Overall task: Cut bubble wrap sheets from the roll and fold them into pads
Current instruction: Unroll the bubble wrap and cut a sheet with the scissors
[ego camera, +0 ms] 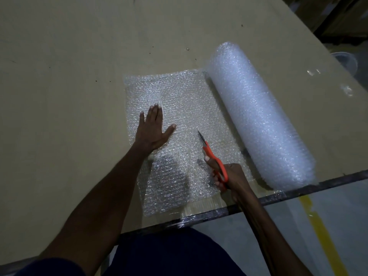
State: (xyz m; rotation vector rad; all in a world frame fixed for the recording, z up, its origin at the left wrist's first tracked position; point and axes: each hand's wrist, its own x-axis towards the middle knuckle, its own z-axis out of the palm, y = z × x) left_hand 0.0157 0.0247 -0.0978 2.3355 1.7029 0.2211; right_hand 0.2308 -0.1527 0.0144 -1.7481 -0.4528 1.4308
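A thick roll of bubble wrap point(256, 114) lies on the tan table point(69, 76), running from the middle toward the near right edge. An unrolled sheet point(179, 92) stretches flat to its left. My left hand point(153, 130) presses on the sheet with fingers straight and spread. My right hand point(229, 176) grips orange-handled scissors point(213, 154) near the table's front edge. Their blades point away from me over the sheet, between my left hand and the roll.
The table's dark front edge point(278, 196) runs diagonally just below my right hand. Beyond it is grey floor with a yellow stripe point(318, 226). Bits of clear plastic point(347, 89) lie at the table's right edge. Dark boxes stand at the top right.
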